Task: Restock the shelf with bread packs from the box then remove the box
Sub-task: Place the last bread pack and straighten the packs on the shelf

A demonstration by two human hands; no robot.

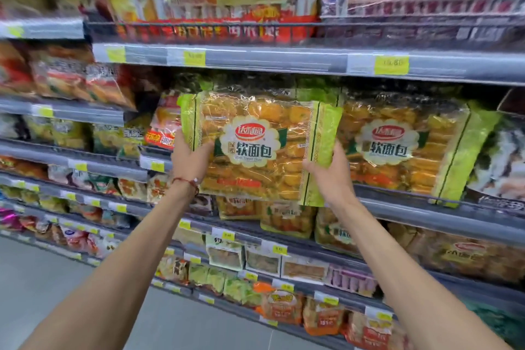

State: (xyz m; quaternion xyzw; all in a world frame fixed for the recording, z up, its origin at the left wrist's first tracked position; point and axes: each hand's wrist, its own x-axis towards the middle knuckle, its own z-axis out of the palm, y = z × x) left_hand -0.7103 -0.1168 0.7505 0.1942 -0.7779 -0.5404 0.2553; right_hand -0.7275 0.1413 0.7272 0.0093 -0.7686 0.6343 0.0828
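A large green and orange bread pack [255, 148] is held upright in front of the shelf [412, 207]. My left hand [189, 159] grips its lower left edge, a red cord around that wrist. My right hand [331, 173] grips its lower right edge. A second matching bread pack [409, 148] stands on the shelf just to the right, touching or nearly touching the held one. More green packs show behind both. The box is not in view.
Shelves of packaged bread and snacks run above, below and to the left, with yellow price tags [391, 64] on the rails. The upper shelf rail [284, 57] sits close above the held pack. Grey floor [42, 278] lies at lower left.
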